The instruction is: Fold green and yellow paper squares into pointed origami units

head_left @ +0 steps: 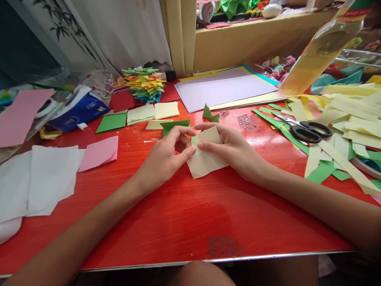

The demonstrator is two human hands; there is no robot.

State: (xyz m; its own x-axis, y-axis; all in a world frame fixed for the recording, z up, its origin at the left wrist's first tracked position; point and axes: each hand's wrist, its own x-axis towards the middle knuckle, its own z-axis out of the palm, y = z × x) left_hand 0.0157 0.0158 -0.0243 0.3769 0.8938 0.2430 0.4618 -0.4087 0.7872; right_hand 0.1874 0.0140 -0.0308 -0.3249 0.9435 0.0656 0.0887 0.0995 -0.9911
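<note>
Between my two hands is a small cream sheet of paper [205, 165], tilted above the red table, with a crease line across it. My left hand [169, 153] pinches its left edge between thumb and bent fingers. On the right side, my right hand [235, 149] grips the sheet, thumb on its face and fingers behind. A bit of green shows behind the paper's upper left; I cannot tell what it belongs to. Just beyond my hands lie a green paper piece [175, 125] and a folded green paper shape [210, 114].
Black-handled scissors [311, 131] lie on paper strips [351, 119] at the right. A tilted-looking bottle [324, 47] stands behind them. Lilac sheets [223, 87], a stack of folded coloured paper [145, 85] and cream squares [141, 114] lie at the back. White sheets [50, 178] and pink paper [99, 153] are left.
</note>
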